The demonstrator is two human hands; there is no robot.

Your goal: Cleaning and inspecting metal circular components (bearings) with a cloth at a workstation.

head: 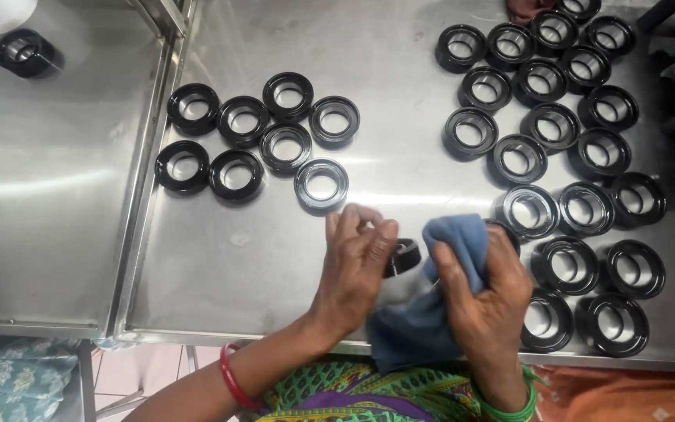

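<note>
Brushed stainless steel fills your view: a shiny steel table (400, 187) with a raised lip, and beside it, left of that lip, a second steel surface (56, 203) carrying one lone black ring (26, 53). Just above the table's near edge, your left hand (357, 262) curls its fingers around a black ring part (404, 256), pinching it so that only a small glossy arc shows between your two hands. Your right hand (486, 297) is closed tight on a soft blue cloth (423, 312), bunched and folded, pressed against that ring; the cloth hangs down over the table's near edge. Left of your hands and farther from you lies a small cluster of rings (263, 137), round, smooth and hollow, each with a stepped inner rim. Right of your hands spreads a larger group of the same rings (564, 141), packed close, some touching. Your right hand covers part of one ring there, and the top rings are cut off by the frame. A red bangle (232, 379) circles your left wrist, green bangles (509, 410) your right.
</note>
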